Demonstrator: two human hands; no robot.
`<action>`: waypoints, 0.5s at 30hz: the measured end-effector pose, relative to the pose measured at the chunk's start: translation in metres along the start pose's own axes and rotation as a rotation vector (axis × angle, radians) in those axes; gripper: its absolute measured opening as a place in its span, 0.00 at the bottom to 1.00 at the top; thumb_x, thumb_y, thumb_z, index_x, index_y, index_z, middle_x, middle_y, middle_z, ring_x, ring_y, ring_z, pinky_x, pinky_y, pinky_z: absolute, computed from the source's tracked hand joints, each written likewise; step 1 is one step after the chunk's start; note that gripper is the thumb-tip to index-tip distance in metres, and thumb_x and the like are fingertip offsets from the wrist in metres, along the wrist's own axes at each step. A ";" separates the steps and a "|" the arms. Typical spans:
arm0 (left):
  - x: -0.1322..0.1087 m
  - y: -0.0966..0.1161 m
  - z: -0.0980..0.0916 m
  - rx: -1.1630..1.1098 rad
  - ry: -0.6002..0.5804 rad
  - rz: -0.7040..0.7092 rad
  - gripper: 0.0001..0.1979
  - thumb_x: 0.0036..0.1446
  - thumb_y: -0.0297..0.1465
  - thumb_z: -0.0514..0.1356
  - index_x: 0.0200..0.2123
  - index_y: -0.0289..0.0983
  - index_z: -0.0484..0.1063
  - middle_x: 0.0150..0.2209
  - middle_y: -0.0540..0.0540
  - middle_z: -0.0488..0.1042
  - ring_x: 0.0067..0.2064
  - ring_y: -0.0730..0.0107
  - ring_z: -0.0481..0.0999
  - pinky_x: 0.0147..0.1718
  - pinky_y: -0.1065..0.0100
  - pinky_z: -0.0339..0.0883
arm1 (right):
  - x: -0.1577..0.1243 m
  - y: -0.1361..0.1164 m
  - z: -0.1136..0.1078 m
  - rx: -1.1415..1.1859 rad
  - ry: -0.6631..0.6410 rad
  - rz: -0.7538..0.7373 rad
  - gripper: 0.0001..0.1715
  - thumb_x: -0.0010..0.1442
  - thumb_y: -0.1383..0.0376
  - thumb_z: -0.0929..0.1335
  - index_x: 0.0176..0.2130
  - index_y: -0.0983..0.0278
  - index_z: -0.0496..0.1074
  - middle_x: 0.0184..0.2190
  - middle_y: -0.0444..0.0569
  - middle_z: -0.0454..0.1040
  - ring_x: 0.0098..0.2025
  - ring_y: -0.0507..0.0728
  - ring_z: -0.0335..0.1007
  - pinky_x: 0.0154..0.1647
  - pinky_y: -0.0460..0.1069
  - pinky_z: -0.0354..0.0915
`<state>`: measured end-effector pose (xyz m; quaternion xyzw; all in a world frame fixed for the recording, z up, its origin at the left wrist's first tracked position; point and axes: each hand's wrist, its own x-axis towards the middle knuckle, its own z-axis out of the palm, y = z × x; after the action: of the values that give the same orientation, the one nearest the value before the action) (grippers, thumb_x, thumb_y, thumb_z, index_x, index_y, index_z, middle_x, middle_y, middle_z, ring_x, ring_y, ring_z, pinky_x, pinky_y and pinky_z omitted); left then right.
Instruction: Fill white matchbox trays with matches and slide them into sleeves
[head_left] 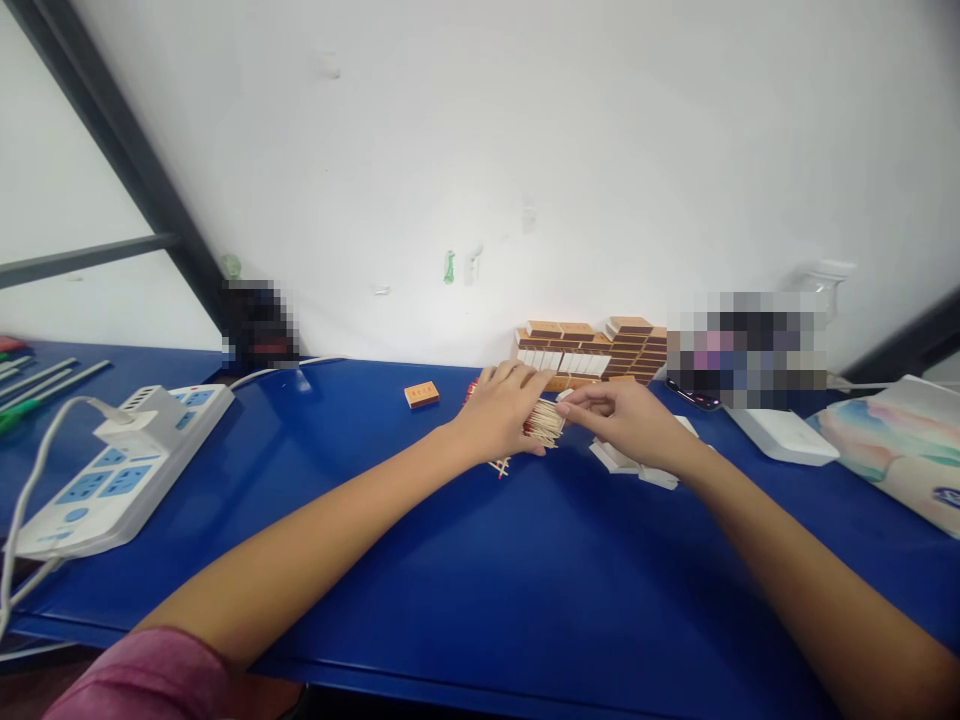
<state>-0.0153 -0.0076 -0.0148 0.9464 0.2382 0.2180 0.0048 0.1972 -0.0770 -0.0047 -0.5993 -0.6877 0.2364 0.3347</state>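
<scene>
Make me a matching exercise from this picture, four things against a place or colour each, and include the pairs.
1. Left hand
2. Lone matchbox
3. Power strip
4. Matchbox stack

A. White and blue
B. Close to the wall
C. Partly covering matchsticks
D. Between power strip and left hand

Pairs: 1-C, 2-D, 3-A, 4-B

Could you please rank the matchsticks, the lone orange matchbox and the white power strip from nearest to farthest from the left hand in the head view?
1. Matchsticks: right at the left hand.
2. Lone orange matchbox: left of it.
3. White power strip: far left.
</scene>
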 end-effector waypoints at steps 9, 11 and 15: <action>-0.007 -0.007 0.000 -0.061 0.002 -0.028 0.46 0.45 0.40 0.78 0.64 0.39 0.62 0.64 0.37 0.69 0.66 0.44 0.64 0.60 0.46 0.62 | -0.003 -0.010 0.005 -0.258 0.064 -0.111 0.18 0.63 0.49 0.70 0.35 0.58 0.83 0.26 0.47 0.80 0.26 0.57 0.70 0.28 0.52 0.60; -0.007 -0.007 -0.001 -0.054 0.003 -0.030 0.45 0.46 0.40 0.78 0.63 0.38 0.63 0.64 0.37 0.69 0.66 0.44 0.64 0.60 0.46 0.62 | -0.004 -0.012 0.006 -0.308 0.069 -0.147 0.18 0.64 0.50 0.69 0.34 0.58 0.83 0.23 0.46 0.78 0.24 0.56 0.68 0.27 0.51 0.57; -0.008 -0.008 -0.002 -0.052 -0.002 -0.029 0.45 0.46 0.40 0.78 0.63 0.39 0.63 0.64 0.38 0.69 0.66 0.45 0.64 0.60 0.47 0.62 | -0.007 -0.013 0.008 -0.346 0.076 -0.183 0.17 0.66 0.51 0.68 0.35 0.57 0.83 0.23 0.44 0.77 0.24 0.56 0.67 0.28 0.51 0.57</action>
<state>-0.0257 -0.0045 -0.0170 0.9427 0.2458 0.2231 0.0330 0.1831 -0.0858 -0.0012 -0.5914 -0.7565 0.0603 0.2727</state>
